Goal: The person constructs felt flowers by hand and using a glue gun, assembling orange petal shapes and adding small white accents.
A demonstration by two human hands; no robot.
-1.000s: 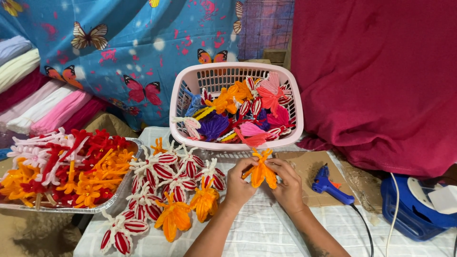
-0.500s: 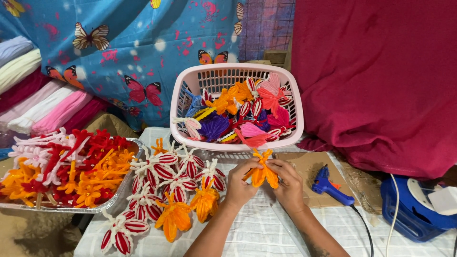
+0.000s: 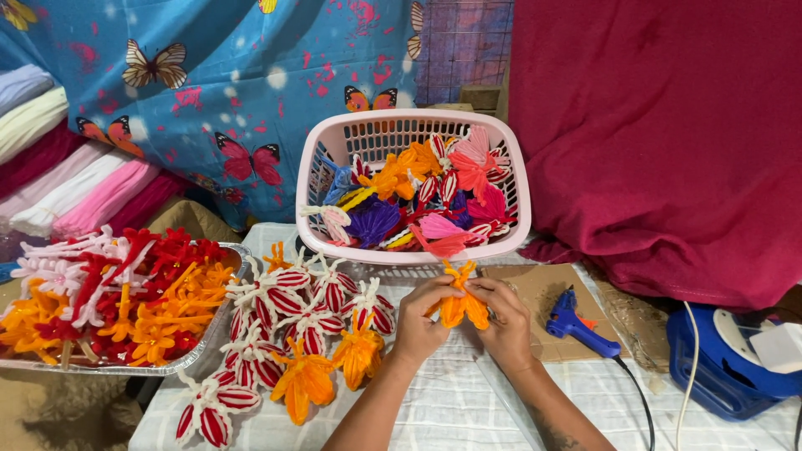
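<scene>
Both my hands hold one orange pipe-cleaner flower [image 3: 462, 302] just in front of a pink plastic basket [image 3: 334, 142]. My left hand [image 3: 420, 324] grips its left side, and my right hand [image 3: 505, 321] pinches its right side. The basket holds several finished flowers in orange, pink, purple and red-white. To the left of my hands, red-and-white striped flowers [image 3: 284, 305] and orange flowers [image 3: 305, 384] lie on the white cloth.
A foil tray [image 3: 224, 330] at the left is piled with red, orange and white pipe-cleaner pieces. A blue glue gun [image 3: 576, 324] rests on cardboard to the right, its cord trailing forward. A blue-and-white container [image 3: 727, 367] sits at far right. Maroon cloth and a butterfly-print curtain hang behind.
My hands have kept working the orange flower in the same spot, with only small finger shifts. Nothing else has moved.
</scene>
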